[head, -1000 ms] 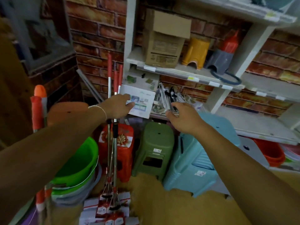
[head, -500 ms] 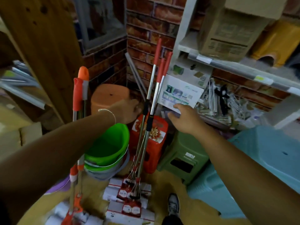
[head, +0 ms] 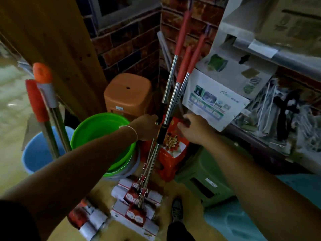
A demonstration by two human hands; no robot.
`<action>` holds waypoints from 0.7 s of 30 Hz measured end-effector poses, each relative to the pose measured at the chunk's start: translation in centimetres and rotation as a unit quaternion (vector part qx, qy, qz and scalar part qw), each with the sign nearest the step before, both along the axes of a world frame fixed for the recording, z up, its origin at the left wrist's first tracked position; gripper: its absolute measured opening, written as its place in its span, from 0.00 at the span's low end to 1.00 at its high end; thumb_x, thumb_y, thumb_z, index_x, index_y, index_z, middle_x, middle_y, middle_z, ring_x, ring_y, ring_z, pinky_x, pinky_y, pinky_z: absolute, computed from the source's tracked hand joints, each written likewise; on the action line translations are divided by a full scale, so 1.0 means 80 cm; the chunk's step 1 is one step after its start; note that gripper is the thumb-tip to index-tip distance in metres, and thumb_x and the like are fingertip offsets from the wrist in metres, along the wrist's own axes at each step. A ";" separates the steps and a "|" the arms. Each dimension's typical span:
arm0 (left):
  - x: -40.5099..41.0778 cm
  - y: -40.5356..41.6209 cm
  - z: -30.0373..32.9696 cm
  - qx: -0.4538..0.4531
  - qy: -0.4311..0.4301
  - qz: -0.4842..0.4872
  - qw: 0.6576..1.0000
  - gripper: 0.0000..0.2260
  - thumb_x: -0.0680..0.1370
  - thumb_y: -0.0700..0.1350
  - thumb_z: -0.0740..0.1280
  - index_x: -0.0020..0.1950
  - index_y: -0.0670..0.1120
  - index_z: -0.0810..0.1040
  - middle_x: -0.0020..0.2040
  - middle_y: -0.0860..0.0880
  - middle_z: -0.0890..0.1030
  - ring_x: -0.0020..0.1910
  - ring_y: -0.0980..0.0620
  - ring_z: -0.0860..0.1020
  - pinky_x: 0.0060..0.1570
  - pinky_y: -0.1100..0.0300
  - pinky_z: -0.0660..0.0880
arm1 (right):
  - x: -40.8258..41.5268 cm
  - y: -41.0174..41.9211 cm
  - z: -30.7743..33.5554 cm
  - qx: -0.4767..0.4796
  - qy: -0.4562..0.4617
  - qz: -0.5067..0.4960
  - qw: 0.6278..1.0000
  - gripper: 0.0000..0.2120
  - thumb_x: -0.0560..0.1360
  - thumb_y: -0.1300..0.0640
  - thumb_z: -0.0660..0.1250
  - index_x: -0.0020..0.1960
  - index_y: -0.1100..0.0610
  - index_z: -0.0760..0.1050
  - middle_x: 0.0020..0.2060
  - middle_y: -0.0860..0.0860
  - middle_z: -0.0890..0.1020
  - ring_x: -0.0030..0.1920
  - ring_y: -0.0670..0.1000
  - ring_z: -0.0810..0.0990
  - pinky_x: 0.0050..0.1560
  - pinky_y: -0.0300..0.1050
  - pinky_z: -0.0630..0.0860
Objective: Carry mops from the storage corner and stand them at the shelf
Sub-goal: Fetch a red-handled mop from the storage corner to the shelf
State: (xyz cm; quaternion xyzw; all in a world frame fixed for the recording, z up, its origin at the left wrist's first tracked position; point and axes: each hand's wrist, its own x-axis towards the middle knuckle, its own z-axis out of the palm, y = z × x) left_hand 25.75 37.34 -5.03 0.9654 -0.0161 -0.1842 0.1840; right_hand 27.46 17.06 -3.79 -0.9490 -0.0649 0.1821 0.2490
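Note:
Three mops (head: 171,94) with red grips and steel poles lean in the brick corner beside the white shelf (head: 276,55). Their packaged heads (head: 137,200) rest on the floor. My left hand (head: 145,126) is wrapped on the black collar of the leftmost pole. My right hand (head: 194,129) hovers just right of the poles, fingers loosely curled and holding nothing. Two more mops (head: 42,100) with orange-red grips stand at the left, their lower poles behind my left arm.
A green bucket (head: 100,129), a blue bucket (head: 33,153) and an orange stool (head: 128,91) crowd the left. Red (head: 175,153), green (head: 205,180) and pale blue (head: 269,214) stools sit under the shelf. A printed box (head: 215,100) overhangs the shelf. My shoe (head: 177,209) is near the mop heads.
My view has dropped and swung left toward the corner. Both hands left the printed box and came down to the mop poles; the left hand has closed on one.

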 end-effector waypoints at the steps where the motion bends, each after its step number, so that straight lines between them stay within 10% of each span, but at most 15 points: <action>1: 0.008 -0.007 -0.008 -0.003 0.006 0.008 1.000 0.16 0.81 0.52 0.59 0.60 0.42 0.74 0.57 0.40 0.79 0.56 0.39 0.78 0.56 0.51 0.75 | 0.013 -0.006 -0.009 0.007 0.013 0.005 1.000 0.27 0.80 0.42 0.63 0.73 0.55 0.68 0.68 0.57 0.74 0.66 0.58 0.74 0.64 0.54 0.75; 14: 0.089 -0.032 -0.077 -0.026 0.017 0.121 0.992 0.15 0.80 0.49 0.61 0.60 0.39 0.74 0.56 0.38 0.80 0.55 0.37 0.79 0.51 0.52 0.74 | 0.150 0.026 -0.083 0.144 0.094 -0.010 0.985 0.26 0.80 0.46 0.63 0.75 0.55 0.66 0.61 0.52 0.78 0.47 0.46 0.78 0.40 0.36 0.69; 18: 0.106 -0.026 -0.087 -0.041 0.015 0.166 0.985 0.14 0.80 0.48 0.62 0.61 0.42 0.75 0.58 0.39 0.80 0.56 0.39 0.78 0.50 0.58 0.71 | 0.185 0.041 -0.097 0.188 0.109 -0.094 0.972 0.26 0.80 0.48 0.64 0.75 0.57 0.66 0.67 0.54 0.75 0.62 0.55 0.77 0.51 0.43 0.73; 21: 0.109 -0.023 -0.095 -0.053 0.023 0.185 0.981 0.13 0.80 0.49 0.61 0.61 0.43 0.75 0.57 0.40 0.80 0.56 0.41 0.78 0.47 0.60 0.69 | 0.198 0.049 -0.108 0.185 0.098 -0.112 0.971 0.21 0.79 0.48 0.64 0.68 0.58 0.73 0.58 0.54 0.80 0.55 0.54 0.80 0.43 0.40 0.72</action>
